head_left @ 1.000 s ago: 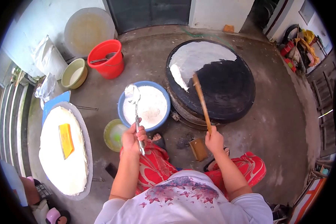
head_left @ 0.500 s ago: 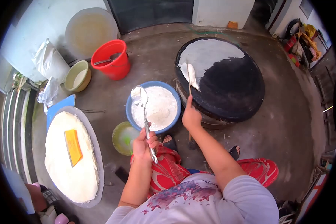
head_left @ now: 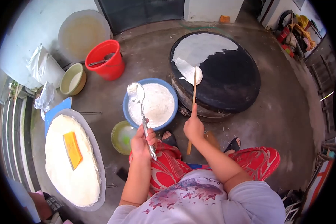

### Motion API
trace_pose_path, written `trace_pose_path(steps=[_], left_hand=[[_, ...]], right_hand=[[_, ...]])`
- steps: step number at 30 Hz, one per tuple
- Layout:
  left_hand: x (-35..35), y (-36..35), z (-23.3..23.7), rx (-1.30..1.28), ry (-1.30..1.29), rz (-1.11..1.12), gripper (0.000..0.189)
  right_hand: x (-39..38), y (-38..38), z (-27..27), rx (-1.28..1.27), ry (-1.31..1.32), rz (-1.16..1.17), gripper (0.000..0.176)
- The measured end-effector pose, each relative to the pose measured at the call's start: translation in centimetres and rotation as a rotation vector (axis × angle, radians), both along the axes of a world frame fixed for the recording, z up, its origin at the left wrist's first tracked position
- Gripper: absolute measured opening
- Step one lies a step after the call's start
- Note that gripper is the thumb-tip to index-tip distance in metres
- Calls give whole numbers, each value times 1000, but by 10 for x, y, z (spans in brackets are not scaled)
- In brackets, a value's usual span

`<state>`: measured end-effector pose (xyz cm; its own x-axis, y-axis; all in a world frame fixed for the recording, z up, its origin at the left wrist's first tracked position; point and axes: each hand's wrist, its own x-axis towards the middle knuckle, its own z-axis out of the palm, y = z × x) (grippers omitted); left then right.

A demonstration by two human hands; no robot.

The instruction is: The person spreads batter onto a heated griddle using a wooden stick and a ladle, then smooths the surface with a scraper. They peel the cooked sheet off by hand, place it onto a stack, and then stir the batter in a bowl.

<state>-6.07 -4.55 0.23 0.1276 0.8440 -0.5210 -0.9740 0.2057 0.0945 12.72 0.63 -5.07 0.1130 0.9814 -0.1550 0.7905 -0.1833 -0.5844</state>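
Note:
My left hand [head_left: 143,142] is closed around the handle of a metal ladle [head_left: 136,93], whose bowl has white batter on it and hangs over a blue basin [head_left: 176,102] of white batter [head_left: 155,106]. My right hand [head_left: 193,127] grips a thin wooden spreader [head_left: 194,93]. Its far end touches a thick white clump of batter [head_left: 198,76] at the near left of a round black griddle [head_left: 235,84]. A thin greyish-white layer [head_left: 203,46] covers the griddle's far left part; the rest shows black.
On the left, a yellow scraper [head_left: 73,149] lies on a stack of pale flat sheets [head_left: 72,186] on a grey round board [head_left: 100,160]. A yellow-green bowl [head_left: 117,143], a red bucket [head_left: 114,69] and an olive basin [head_left: 80,84] stand on the floor. My feet are below the griddle.
The spreader's tip has moved right and slightly nearer, and the batter clump has shifted with it, leaving a white smear on its left. The ladle stays over the basin.

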Motion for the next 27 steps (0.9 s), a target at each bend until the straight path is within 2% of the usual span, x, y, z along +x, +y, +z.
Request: trace_pose_path(steps=[2, 4, 6, 8, 12, 14, 16, 18, 20, 24, 26, 27], left_hand=[[2, 0, 5, 1, 76, 26, 24], [3, -1, 4, 15, 105, 24, 24], [3, -1, 5, -2, 88, 12, 24], [0, -3, 4, 0, 83, -5, 24], [2, 1, -1, 8, 90, -9, 24], [4, 0, 2, 5, 120, -12, 24], [6, 0, 5, -10, 154, -5, 24], [4, 1, 1, 6, 128, -25, 23], [5, 3, -2, 30, 83, -52, 23], [8, 5, -5, 17, 100, -43, 22], [9, 5, -1, -4, 114, -31, 22], [9, 5, -1, -7, 132, -42, 22]], right_hand=[[-12, -1, -1, -3, -7, -1, 75], [-23, 28, -26, 53, -186, 144, 73], [-23, 39, -33, 64, -187, 102, 72], [-4, 33, -23, 49, -105, -58, 73], [10, -15, 4, -37, -13, -83, 75], [-1, -8, -12, -36, -2, -40, 75], [-7, 9, -29, 56, -159, 122, 73], [5, 15, -29, 13, -119, -52, 73], [27, -3, -18, -42, -97, -82, 73], [28, -30, -16, 38, -62, -124, 77], [21, -17, -28, -19, -189, 113, 75], [20, -10, -28, 9, -248, 95, 77]])
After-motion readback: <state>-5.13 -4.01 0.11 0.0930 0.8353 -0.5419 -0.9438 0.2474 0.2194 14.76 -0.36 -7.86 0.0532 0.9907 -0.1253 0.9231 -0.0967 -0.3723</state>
